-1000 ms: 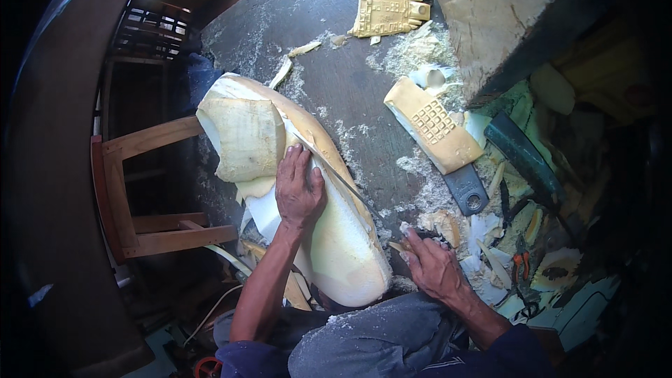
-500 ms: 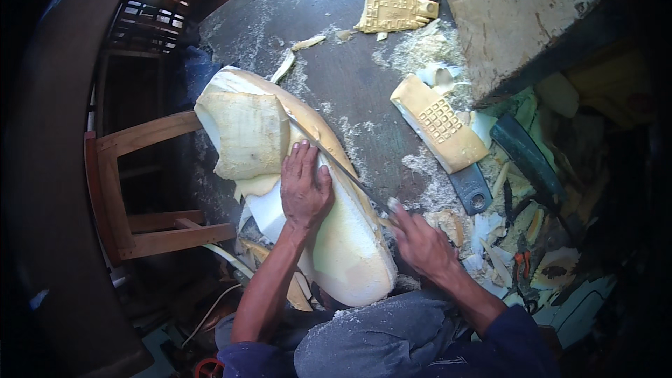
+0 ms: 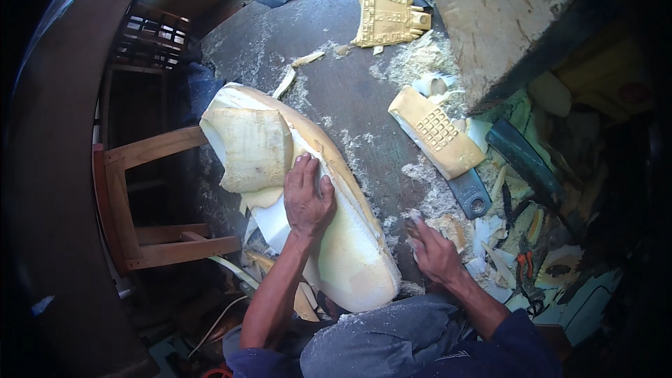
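A long, rounded piece of cream foam (image 3: pixel 357 259), shaped like a seat pad, lies slantwise over the dark table edge and my lap. On its far left end rests a squarish yellowish foam block (image 3: pixel 257 150). My left hand (image 3: pixel 308 199) lies flat on the foam pad beside that block, fingers stretched forward. To the right of the pad, apart from it, my right hand (image 3: pixel 435 253) is curled in the same grip that held a long thin knife earlier. The knife's blade cannot be made out now.
Two yellow moulded foam pieces, one fan-shaped (image 3: pixel 388 17) and one curved with a grid pattern (image 3: pixel 437 129), lie on the table (image 3: pixel 343 77). Foam scraps and crumbs surround them. A big worn block (image 3: pixel 511 14) stands far right; a wooden stool (image 3: pixel 164 252) is at left.
My right hand has drawn back to the right, away from the foam pad, and the long blade no longer lies along its edge. My left hand stays on the pad. The whole view has shifted slightly.
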{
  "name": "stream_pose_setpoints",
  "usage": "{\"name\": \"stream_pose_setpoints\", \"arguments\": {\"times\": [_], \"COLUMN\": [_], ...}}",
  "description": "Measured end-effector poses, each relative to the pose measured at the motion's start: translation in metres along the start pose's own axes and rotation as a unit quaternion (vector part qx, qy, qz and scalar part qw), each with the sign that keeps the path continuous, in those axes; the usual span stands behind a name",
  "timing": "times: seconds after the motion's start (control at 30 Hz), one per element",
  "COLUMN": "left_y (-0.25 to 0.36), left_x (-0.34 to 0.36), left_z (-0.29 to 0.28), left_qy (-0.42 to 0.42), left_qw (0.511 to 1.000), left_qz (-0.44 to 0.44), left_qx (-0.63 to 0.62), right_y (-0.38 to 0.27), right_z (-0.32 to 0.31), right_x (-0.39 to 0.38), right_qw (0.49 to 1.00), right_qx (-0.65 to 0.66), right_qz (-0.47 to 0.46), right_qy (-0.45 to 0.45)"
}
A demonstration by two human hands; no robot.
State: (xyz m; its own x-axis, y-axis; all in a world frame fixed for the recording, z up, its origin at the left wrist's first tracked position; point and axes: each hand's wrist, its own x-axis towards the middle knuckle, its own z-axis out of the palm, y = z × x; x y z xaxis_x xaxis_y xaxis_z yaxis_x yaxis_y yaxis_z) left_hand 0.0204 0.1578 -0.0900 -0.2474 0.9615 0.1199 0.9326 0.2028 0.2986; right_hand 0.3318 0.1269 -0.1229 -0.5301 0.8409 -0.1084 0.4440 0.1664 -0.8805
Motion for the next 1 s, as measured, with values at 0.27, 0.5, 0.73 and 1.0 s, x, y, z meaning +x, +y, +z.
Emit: {"name": "stream_pose_setpoints", "arguments": {"times": [0.27,0.5,0.73,1.0], "left_y": [0.014,0.028,0.017,0.087], "left_x": [0.069,0.104,0.032,0.037], "left_z": [0.004,0.012,-0.039,-0.024], "left_qy": [-0.143,-0.067,-0.004,-0.227], "left_qw": [0.972,0.962,0.995,0.935], "left_qz": [-0.092,-0.151,0.021,-0.086], "left_qx": [0.161,-0.218,-0.096,-0.258], "right_y": [0.049,0.037,0.023,0.055], "right_z": [-0.105,-0.103,-0.039,-0.084], "right_x": [-0.163,-0.085,0.149,0.014], "right_qw": [0.908,0.947,0.915,0.944], "right_qx": [-0.348,-0.248,-0.366,-0.229], "right_qz": [0.19,0.102,-0.005,0.111], "right_qy": [0.134,0.176,0.169,0.212]}}
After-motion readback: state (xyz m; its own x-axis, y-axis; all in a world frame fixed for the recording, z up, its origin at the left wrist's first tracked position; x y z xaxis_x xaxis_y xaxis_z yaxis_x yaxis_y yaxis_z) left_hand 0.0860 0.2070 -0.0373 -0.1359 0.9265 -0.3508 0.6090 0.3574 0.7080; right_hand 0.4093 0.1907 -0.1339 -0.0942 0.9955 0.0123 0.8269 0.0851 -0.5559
